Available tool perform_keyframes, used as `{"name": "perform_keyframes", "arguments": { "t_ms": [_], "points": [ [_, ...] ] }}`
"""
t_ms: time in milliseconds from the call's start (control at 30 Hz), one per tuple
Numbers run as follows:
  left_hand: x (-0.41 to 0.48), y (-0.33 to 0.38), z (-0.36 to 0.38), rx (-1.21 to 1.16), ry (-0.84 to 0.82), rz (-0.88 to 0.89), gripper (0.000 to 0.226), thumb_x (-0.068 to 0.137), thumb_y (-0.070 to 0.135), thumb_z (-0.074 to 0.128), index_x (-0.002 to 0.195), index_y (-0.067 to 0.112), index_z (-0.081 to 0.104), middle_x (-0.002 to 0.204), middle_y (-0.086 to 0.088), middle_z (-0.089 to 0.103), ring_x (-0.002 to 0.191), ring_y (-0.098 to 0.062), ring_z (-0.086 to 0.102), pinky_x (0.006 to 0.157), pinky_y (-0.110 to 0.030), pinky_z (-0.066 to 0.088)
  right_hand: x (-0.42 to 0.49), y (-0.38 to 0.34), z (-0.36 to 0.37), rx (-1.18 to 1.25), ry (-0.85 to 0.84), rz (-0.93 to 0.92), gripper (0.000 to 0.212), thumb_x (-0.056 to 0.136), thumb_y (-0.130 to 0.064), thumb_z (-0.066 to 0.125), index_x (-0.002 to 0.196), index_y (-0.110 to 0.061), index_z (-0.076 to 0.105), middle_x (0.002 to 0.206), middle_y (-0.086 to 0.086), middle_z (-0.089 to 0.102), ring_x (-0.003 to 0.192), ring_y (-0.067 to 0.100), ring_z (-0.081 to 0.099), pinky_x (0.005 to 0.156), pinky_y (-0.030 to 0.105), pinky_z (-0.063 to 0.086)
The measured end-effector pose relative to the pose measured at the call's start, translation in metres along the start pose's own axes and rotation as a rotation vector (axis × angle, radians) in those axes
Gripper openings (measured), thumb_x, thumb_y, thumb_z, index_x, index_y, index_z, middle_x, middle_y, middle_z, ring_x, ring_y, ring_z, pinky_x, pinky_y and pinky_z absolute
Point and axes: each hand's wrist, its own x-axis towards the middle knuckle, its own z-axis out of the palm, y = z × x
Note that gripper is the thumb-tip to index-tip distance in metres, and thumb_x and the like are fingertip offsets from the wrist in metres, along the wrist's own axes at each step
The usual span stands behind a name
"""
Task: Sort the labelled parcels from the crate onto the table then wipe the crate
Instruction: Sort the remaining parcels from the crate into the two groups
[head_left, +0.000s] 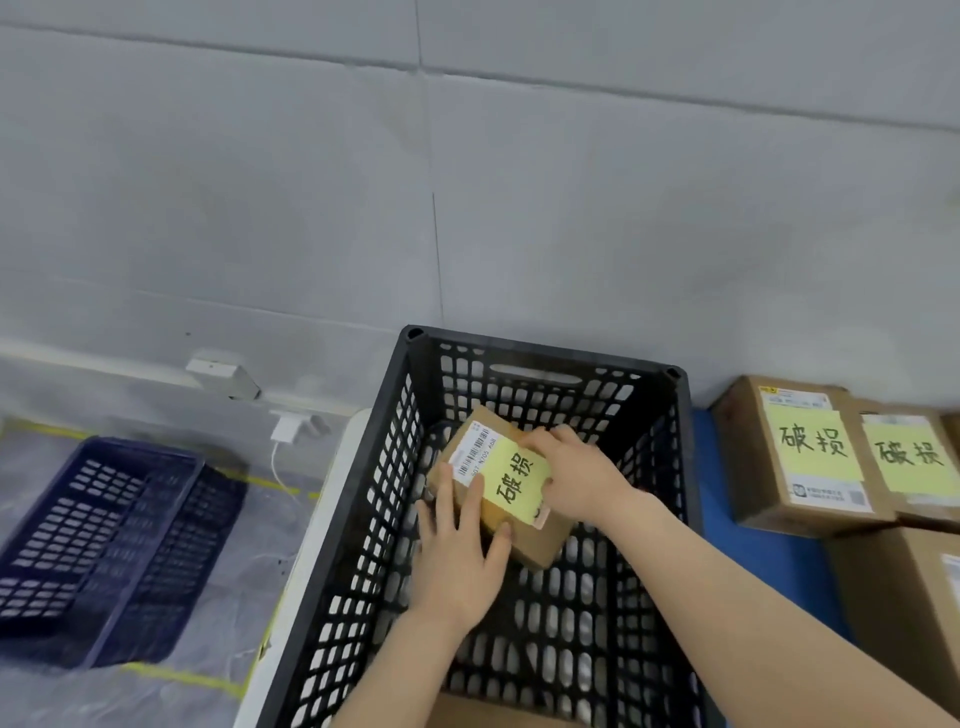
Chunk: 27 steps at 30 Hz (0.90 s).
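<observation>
Blue basket (104, 545) on plastic-covered floor (249, 587)

Crate (384, 467) sits dead ahead of me, wall behind it. One parcel (524, 535) inside, tilted, my left hand (457, 561) laid on its near left side, my right hand (576, 478) gripping its far right edge. Table (769, 571) lies right of the crate with two parcels (800, 457) side by side, bigger box (898, 597) before them. Second crate (114, 540) on the floor, left.
</observation>
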Motion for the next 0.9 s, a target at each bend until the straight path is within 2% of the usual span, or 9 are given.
{"name": "perform_keyframes", "arguments": {
  "t_ms": [100, 200, 300, 367, 533, 633, 733, 800, 900],
  "points": [
    [-0.005, 0.001, 0.004, -0.02, 0.012, 0.019, 0.079, 0.098, 0.05, 0.038, 0.152, 0.028, -0.016, 0.149, 0.007, -0.044, 0.145, -0.034, -0.022, 0.114, -0.045, 0.028, -0.025, 0.002, 0.02, 0.115, -0.049, -0.011, 0.048, 0.085, -0.019, 0.059, 0.128, -0.031, 0.043, 0.112, -0.004, 0.046, 0.103, 0.017, 0.051, 0.089, 0.032, 0.047],
    [-0.006, -0.009, 0.008, -0.042, 0.061, 0.087, 0.079, 0.099, 0.044, 0.038, 0.151, 0.029, -0.02, 0.148, 0.012, -0.045, 0.145, -0.03, -0.022, 0.115, -0.041, 0.025, -0.042, -0.002, 0.038, 0.243, 0.016, -0.024, 0.057, 0.085, -0.012, 0.06, 0.136, -0.029, 0.042, 0.126, -0.006, 0.041, 0.114, 0.013, 0.049, 0.097, 0.023, 0.043],
    [-0.01, -0.021, 0.009, -0.123, 0.152, 0.151, 0.073, 0.098, 0.033, 0.041, 0.153, 0.034, -0.008, 0.152, 0.024, -0.033, 0.14, -0.018, 0.026, 0.085, -0.02, 0.047, -0.05, -0.013, 0.047, 0.341, -0.047, -0.054, 0.072, 0.089, -0.003, 0.052, 0.152, -0.026, 0.024, 0.159, -0.002, 0.008, 0.145, 0.015, 0.022, 0.11, 0.017, 0.027],
    [-0.012, -0.024, 0.008, -0.159, 0.186, 0.162, 0.071, 0.096, 0.027, 0.045, 0.154, 0.033, 0.004, 0.151, 0.03, -0.023, 0.122, -0.008, 0.043, 0.067, -0.011, 0.04, -0.055, -0.018, 0.049, 0.397, -0.086, -0.066, 0.077, 0.09, -0.009, 0.054, 0.154, -0.028, 0.016, 0.162, 0.001, -0.007, 0.149, 0.012, 0.005, 0.113, 0.017, 0.021],
    [-0.025, -0.032, 0.007, -0.083, 0.201, 0.177, 0.069, 0.085, 0.032, 0.035, 0.152, 0.034, 0.019, 0.147, 0.041, -0.016, 0.111, -0.004, 0.048, 0.058, -0.027, 0.052, -0.082, -0.026, 0.055, 0.575, -0.05, 0.002, 0.075, 0.089, -0.01, 0.057, 0.153, -0.026, 0.023, 0.153, -0.019, 0.003, 0.138, -0.004, 0.018, 0.102, 0.004, 0.023],
    [-0.041, -0.03, -0.005, -0.079, 0.194, 0.187, 0.064, 0.091, 0.02, 0.043, 0.151, 0.034, 0.026, 0.147, 0.042, -0.006, 0.095, 0.0, 0.054, 0.054, -0.027, 0.052, -0.105, -0.034, 0.055, 0.605, -0.015, 0.0, 0.072, 0.091, -0.014, 0.057, 0.153, -0.025, 0.023, 0.142, -0.025, 0.009, 0.133, -0.008, 0.02, 0.09, -0.007, 0.02],
    [-0.059, -0.015, -0.027, -0.097, 0.218, 0.216, 0.063, 0.09, 0.02, 0.045, 0.149, 0.035, 0.028, 0.146, 0.042, -0.001, 0.103, 0.017, 0.045, 0.056, -0.024, 0.052, -0.131, -0.044, 0.042, 0.6, 0.044, -0.025, 0.069, 0.092, -0.019, 0.056, 0.153, -0.03, 0.024, 0.141, -0.028, 0.008, 0.128, -0.012, 0.016, 0.084, -0.011, 0.014],
    [-0.076, 0.001, -0.044, -0.084, 0.271, 0.238, 0.066, 0.089, 0.013, 0.049, 0.148, 0.035, 0.029, 0.148, 0.04, 0.001, 0.103, 0.028, 0.035, 0.055, -0.024, 0.052, -0.15, -0.053, 0.027, 0.614, 0.107, -0.055, 0.069, 0.092, -0.021, 0.056, 0.152, -0.035, 0.025, 0.146, -0.03, 0.004, 0.131, -0.012, 0.016, 0.093, -0.007, 0.016],
    [-0.102, 0.024, -0.07, -0.027, 0.416, 0.315, 0.066, 0.084, 0.013, 0.049, 0.146, 0.03, 0.038, 0.155, 0.025, 0.014, 0.099, 0.027, 0.036, 0.043, -0.015, 0.043, -0.181, -0.064, 0.004, 0.627, 0.199, -0.123, 0.069, 0.091, -0.027, 0.057, 0.15, -0.043, 0.025, 0.158, -0.025, -0.001, 0.144, -0.002, 0.013, 0.115, 0.021, 0.025]
  ]
}}
